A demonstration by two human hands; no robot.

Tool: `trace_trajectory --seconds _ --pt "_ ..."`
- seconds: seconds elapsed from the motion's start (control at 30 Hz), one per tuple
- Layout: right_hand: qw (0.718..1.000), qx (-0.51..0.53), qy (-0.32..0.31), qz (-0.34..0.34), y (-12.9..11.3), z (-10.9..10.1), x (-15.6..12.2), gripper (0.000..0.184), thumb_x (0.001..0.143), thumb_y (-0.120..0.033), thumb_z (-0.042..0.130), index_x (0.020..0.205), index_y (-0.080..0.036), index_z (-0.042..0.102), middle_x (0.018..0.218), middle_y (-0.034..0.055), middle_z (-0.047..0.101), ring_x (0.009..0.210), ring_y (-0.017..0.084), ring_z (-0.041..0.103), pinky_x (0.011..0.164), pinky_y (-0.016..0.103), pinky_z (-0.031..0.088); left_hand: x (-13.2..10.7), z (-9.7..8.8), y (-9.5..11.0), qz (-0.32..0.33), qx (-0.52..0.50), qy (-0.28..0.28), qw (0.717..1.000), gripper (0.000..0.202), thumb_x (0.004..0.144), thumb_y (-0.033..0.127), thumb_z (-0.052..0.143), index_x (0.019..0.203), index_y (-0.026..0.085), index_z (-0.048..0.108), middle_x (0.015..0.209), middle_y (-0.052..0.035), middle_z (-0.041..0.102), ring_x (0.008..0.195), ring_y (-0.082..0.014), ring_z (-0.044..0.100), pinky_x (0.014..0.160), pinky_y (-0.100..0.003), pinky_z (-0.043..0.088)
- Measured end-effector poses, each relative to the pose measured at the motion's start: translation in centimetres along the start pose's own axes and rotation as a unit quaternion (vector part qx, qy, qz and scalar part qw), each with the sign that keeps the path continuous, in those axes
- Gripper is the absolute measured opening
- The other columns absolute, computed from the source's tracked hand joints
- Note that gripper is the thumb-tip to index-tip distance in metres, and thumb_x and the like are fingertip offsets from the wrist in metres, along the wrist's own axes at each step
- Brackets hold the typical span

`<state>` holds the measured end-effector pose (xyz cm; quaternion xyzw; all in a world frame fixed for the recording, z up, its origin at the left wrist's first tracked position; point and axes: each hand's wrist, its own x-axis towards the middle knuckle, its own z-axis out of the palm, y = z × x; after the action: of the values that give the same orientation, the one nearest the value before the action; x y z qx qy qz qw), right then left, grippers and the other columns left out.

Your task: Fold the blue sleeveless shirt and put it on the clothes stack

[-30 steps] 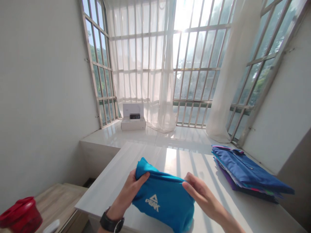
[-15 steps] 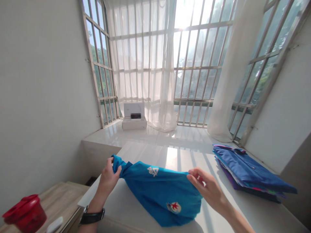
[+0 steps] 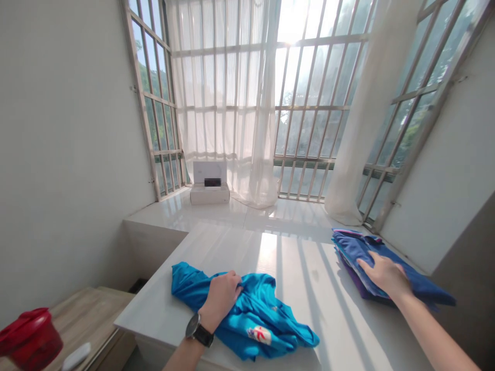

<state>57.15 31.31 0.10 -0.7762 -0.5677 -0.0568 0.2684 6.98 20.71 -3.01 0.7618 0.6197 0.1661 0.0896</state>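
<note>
A bright blue shirt (image 3: 255, 314) lies crumpled on the white table (image 3: 228, 247), its red-and-white printed badge facing up. My left hand (image 3: 224, 293), with a black watch on the wrist, is closed on the shirt's upper middle, bunching the cloth. Away to the right, my right hand (image 3: 386, 275) lies on top of a stack of folded clothes (image 3: 417, 288). Its fingers are spread over the dark blue top garment and it grips nothing that I can see. Purple and lighter layers show at the stack's near side.
An open white box (image 3: 209, 194) stands on the window ledge (image 3: 166, 211) beside sheer curtains (image 3: 255, 154). Barred windows surround the ledge. Low on the left, a red bucket (image 3: 34, 340) and a white object (image 3: 76, 356) rest on a wooden surface (image 3: 83, 309).
The shirt, stretched between both hands before, now lies crumpled on the table. My right hand has let go of it and moved right onto the stack; my left hand has shifted right.
</note>
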Motion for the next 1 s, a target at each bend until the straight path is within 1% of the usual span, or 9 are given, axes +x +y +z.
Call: trace_trajectory --seconds 0.1,0.23,0.37,0.47,0.67,0.73,0.83,0.93,1.0 --pt "0.999 -0.014 -0.033 -0.016 0.8 0.2 0.1 0.047 0.081 -0.050 0.047 0.100 -0.020 0.079 0.116 0.0182 0.076 0.104 0.042 0.071 0.091 0.053 0.055 -0.4 -1.5 -0.1 0.011 -0.025 0.043 0.999 0.031 0.104 0.032 0.048 0.096 0.026 0.077 0.097 -0.0044 0.079 0.091 -0.0272 0.076 0.077 -0.032 0.053" --pt "0.999 -0.037 -0.027 0.012 1.4 -0.6 1.1 0.057 0.084 -0.054 0.046 0.109 -0.012 0.077 0.110 0.0269 0.074 0.105 0.044 0.071 0.087 0.051 0.057 -0.3 -7.8 -0.7 0.037 -0.031 0.205 0.978 0.034 0.105 0.035 0.047 0.096 0.024 0.078 0.092 -0.0056 0.080 0.085 -0.0246 0.076 0.073 -0.029 0.053" --pt "0.995 -0.066 -0.025 0.074 1.6 -1.0 1.7 0.059 0.083 -0.059 0.048 0.105 -0.011 0.075 0.110 0.0336 0.072 0.101 0.051 0.071 0.081 0.058 0.056 -0.2 -16.2 -0.4 0.106 -0.071 0.390 0.912 0.035 0.104 0.044 0.052 0.107 0.021 0.078 0.098 -0.0055 0.080 0.080 -0.0196 0.075 0.074 -0.028 0.056" --pt "0.995 -0.058 -0.047 0.070 1.8 -1.0 1.7 0.049 0.079 -0.061 0.056 0.091 -0.018 0.076 0.109 0.0314 0.073 0.095 0.048 0.073 0.076 0.055 0.056 -0.4 -20.7 0.1 0.026 -0.122 0.539 0.833 0.042 0.101 0.053 0.057 0.108 0.017 0.078 0.085 -0.0029 0.079 0.075 -0.0206 0.073 0.072 -0.032 0.057" --pt "0.996 -0.012 -0.063 0.062 2.5 -1.3 2.5 0.037 0.078 -0.058 0.056 0.065 -0.026 0.069 0.071 0.0192 0.071 0.063 0.039 0.070 0.062 0.050 0.052 1.4 -22.4 -0.8 -0.012 -0.194 0.623 0.758 0.044 0.105 0.052 0.046 0.119 0.021 0.073 0.114 -0.0057 0.078 0.107 -0.0294 0.072 0.094 -0.049 0.057" --pt "0.996 0.008 -0.060 0.058 2.6 -1.3 2.8 0.035 0.077 -0.054 0.055 0.056 -0.028 0.065 0.063 0.0154 0.066 0.057 0.037 0.066 0.060 0.049 0.051 2.9 -21.0 -1.4 -0.019 -0.199 0.597 0.777 0.047 0.106 0.052 0.039 0.122 0.021 0.071 0.113 -0.0075 0.078 0.109 -0.0310 0.072 0.093 -0.050 0.058" --pt "0.997 0.031 -0.054 0.044 3.0 -1.3 2.7 0.038 0.077 -0.055 0.051 0.050 -0.030 0.060 0.059 0.0127 0.064 0.056 0.037 0.065 0.059 0.049 0.050 4.5 -17.1 -2.0 0.024 -0.193 0.426 0.884 0.049 0.101 0.054 0.046 0.127 0.019 0.069 0.117 -0.0095 0.078 0.112 -0.0312 0.072 0.093 -0.045 0.060" --pt "0.997 0.056 -0.040 0.033 3.8 -1.4 2.3 0.039 0.077 -0.059 0.048 0.053 -0.031 0.061 0.064 0.0125 0.069 0.063 0.038 0.068 0.063 0.049 0.051 3.5 -11.9 -1.9 0.042 -0.116 0.133 0.983 0.065 0.100 0.053 0.045 0.156 0.020 0.044 0.163 -0.0131 0.043 0.152 -0.0308 0.037 0.121 -0.047 0.039" --pt "0.997 0.071 -0.016 0.031 4.4 -1.8 2.2 0.040 0.077 -0.063 0.046 0.057 -0.032 0.061 0.067 0.0129 0.070 0.067 0.040 0.069 0.065 0.051 0.051 1.5 -8.5 -1.5 -0.017 -0.060 -0.051 0.997 0.076 0.099 0.059 0.045 0.163 0.020 0.031 0.170 -0.0151 0.026 0.158 -0.0366 0.020 0.125 -0.058 0.028"
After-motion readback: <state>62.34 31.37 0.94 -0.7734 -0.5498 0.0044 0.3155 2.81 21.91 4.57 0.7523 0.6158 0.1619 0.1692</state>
